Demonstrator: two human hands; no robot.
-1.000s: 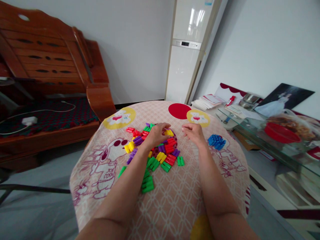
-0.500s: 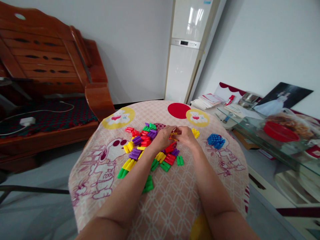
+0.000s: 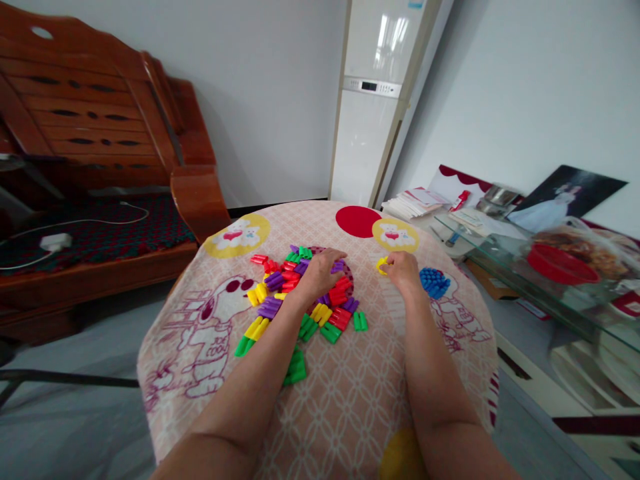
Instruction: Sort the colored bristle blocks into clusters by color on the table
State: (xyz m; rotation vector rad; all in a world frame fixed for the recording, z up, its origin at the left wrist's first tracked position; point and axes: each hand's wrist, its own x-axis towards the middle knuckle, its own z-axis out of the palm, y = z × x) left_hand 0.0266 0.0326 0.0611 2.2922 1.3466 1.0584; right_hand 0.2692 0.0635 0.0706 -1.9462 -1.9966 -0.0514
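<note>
My right hand [image 3: 401, 268] pinches a yellow block [image 3: 381, 265] at 1 o'clock on the table [image 3: 350, 400], my left hand [image 3: 323, 267] lies flat and loose on the pile [image 3: 305, 293], and a bump could knock blocks off.

- A round table [image 3: 320, 400] carries everything, draped in a pink cartoon-print cloth [image 3: 350, 393].
- A loose pile of red, yellow, purple and green plastic pegs [image 3: 300, 293] lies near its middle.
- A cluster of blue pegs [image 3: 434, 281] sits apart, toward the right edge.
- A few yellow pegs [image 3: 382, 265] lie between the two groups.
</note>
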